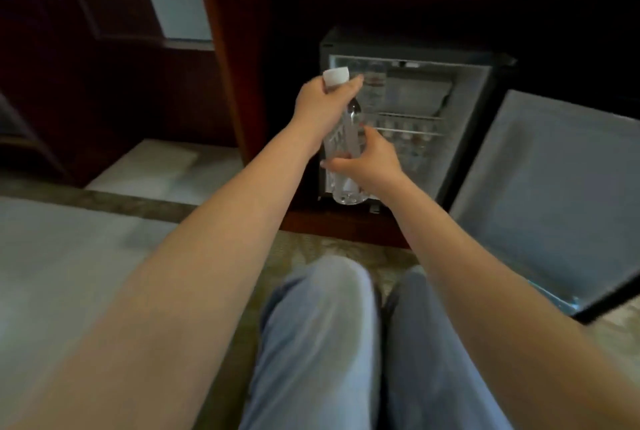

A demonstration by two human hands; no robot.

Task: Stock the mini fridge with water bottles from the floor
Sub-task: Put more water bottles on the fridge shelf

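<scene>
A clear plastic water bottle (343,142) with a white cap stands nearly upright in the air in front of the mini fridge's left side. My left hand (322,100) grips its neck just under the cap. My right hand (367,163) wraps around its lower body. The mini fridge (485,90) sits in a dark wooden cabinet with its inside lit. Wire shelves (412,125) cross its middle, and several bottles stand blurred behind them. Its door (550,197) hangs wide to the right.
My knees in light blue jeans (322,325) rest on patterned carpet before the fridge. A dark wooden cabinet post (228,66) rises left of the fridge. A pale flat surface (69,274) lies at the left.
</scene>
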